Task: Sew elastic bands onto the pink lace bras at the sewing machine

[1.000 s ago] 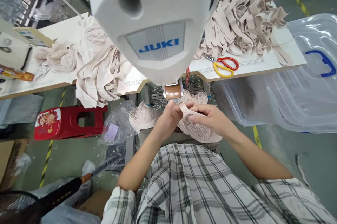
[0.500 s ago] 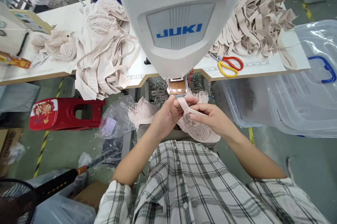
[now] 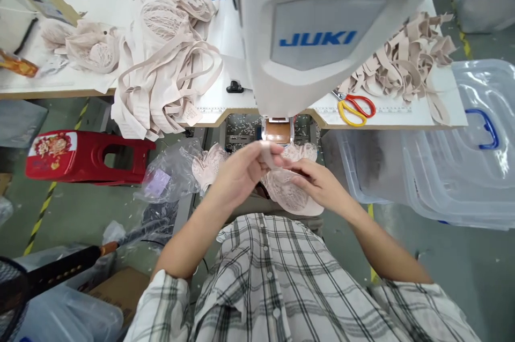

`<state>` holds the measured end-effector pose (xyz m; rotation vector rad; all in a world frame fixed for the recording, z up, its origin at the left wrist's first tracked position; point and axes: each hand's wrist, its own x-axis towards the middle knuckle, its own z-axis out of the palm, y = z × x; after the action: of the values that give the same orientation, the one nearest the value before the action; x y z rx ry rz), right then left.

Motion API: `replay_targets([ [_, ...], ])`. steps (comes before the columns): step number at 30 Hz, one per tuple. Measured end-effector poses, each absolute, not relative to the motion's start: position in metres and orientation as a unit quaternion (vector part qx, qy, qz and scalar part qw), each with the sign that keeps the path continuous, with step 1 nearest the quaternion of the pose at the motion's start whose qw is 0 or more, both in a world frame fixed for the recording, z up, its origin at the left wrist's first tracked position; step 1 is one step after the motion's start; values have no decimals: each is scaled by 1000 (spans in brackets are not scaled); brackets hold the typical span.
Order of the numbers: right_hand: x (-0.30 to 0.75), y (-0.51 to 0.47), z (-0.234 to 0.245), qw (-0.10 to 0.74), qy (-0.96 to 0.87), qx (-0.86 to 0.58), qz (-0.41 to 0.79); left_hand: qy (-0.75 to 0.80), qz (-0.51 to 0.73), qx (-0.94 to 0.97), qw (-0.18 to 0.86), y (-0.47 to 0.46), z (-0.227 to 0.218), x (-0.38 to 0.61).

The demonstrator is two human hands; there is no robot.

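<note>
My left hand (image 3: 237, 173) and my right hand (image 3: 316, 184) meet just below the foot of a white JUKI sewing machine (image 3: 322, 36). Both pinch a narrow beige strap (image 3: 269, 158) between their fingertips; the strap is blurred by motion. A beige lace bra (image 3: 292, 197) lies under my right hand, with one cup (image 3: 207, 165) sticking out to the left of my left hand. The machine's head hides the needle area.
On the white table (image 3: 80, 20) lie a heap of lace bras (image 3: 169, 58) at the left and a pile of beige straps (image 3: 406, 58) at the right. Red-and-yellow scissors (image 3: 354, 109) lie near the table's edge. Clear plastic bins (image 3: 462, 160) stand at right, a red stool (image 3: 84, 157) at left.
The view has swung left and down, so the machine sits further right in the picture. My hands stayed together under the machine, working the strap, which is now blurred.
</note>
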<state>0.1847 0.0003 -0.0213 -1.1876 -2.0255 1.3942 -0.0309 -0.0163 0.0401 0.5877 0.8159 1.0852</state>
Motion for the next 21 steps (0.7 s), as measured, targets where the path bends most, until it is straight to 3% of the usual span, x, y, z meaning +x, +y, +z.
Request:
replay_targets([
  [4, 200, -1, -44, 77, -836, -394, 374, 437, 615, 177, 632, -3, 79, -90],
  [10, 220, -1, -48, 45, -824, -388, 409, 418, 769, 55, 481, 10, 92, -191],
  [17, 230, 6, -45, 68, -740, -458, 488, 480, 767, -2, 427, 9, 58, -263],
  [19, 230, 6, -52, 116, -696, -517, 484, 503, 748, 3, 432, 9, 48, -262],
  [21, 224, 3, -60, 218, -633, -603, 433, 519, 720, 46, 459, 11, 36, -247],
])
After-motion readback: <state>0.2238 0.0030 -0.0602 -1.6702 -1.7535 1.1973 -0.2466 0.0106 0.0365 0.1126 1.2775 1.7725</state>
